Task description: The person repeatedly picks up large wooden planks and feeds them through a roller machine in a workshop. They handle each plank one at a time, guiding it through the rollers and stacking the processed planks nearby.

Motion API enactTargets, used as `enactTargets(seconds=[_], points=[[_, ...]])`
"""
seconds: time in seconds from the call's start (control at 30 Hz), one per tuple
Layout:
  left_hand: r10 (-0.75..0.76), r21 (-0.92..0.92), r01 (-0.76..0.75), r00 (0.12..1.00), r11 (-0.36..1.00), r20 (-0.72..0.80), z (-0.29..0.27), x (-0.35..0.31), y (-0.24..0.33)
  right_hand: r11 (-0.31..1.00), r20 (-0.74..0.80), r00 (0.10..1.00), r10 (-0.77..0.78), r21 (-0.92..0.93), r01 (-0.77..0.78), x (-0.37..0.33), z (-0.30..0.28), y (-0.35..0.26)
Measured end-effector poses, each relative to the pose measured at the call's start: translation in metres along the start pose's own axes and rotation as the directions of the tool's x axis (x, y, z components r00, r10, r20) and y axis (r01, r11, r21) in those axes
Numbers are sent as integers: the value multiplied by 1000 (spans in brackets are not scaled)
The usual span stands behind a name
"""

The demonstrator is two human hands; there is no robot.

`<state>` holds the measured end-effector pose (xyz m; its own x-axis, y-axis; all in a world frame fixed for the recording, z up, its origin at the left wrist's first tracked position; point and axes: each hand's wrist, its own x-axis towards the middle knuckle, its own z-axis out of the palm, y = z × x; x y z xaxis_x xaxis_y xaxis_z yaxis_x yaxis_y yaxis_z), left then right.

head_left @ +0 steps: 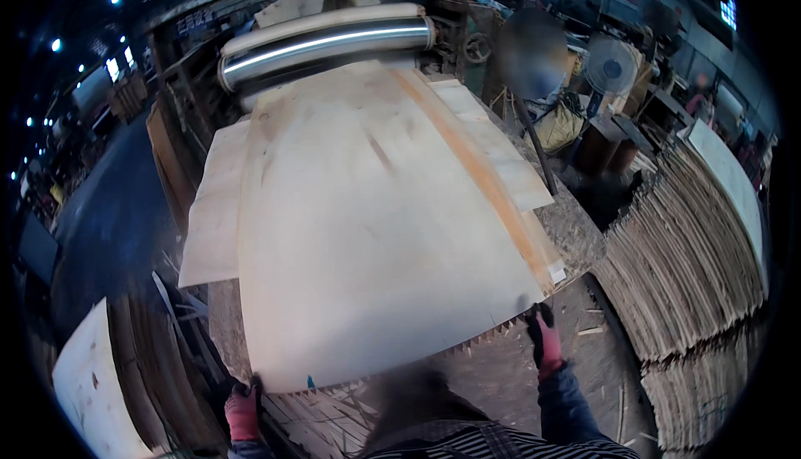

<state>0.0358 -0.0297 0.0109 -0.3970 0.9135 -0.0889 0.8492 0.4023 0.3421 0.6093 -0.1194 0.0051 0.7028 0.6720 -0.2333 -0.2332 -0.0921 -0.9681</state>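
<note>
Now, your left hand (244,409): grasping the veneer sheet (375,217) at its near-left corner.
Your right hand (544,338): grasping its near-right corner.
Sheet: flat on worktop (576,225).

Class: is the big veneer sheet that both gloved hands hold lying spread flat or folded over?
Spread flat: the veneer sheet lies open across the stack, no fold visible.

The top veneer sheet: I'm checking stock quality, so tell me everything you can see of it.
The top veneer sheet is a large, thin, pale wood panel with faint grain and a few darker streaks. An orange-brown strip runs along its right side. It lies flat on other sheets that stick out to the left and right, its far end at the shiny roller. The left hand and right hand, both in red gloves, grip its near corners. The near edge looks a bit jagged.
</note>
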Motion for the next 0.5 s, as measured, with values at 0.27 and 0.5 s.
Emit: enactTargets(seconds=[0.27, 0.5], points=[[512, -628, -514, 834, 584, -206, 32, -49, 178, 842, -10, 850, -526, -146, 519, -2, -71, -49], [884, -377, -860, 432, 345, -177, 90, -178, 449, 126, 712, -13, -702, 141, 982, 47, -104, -242]])
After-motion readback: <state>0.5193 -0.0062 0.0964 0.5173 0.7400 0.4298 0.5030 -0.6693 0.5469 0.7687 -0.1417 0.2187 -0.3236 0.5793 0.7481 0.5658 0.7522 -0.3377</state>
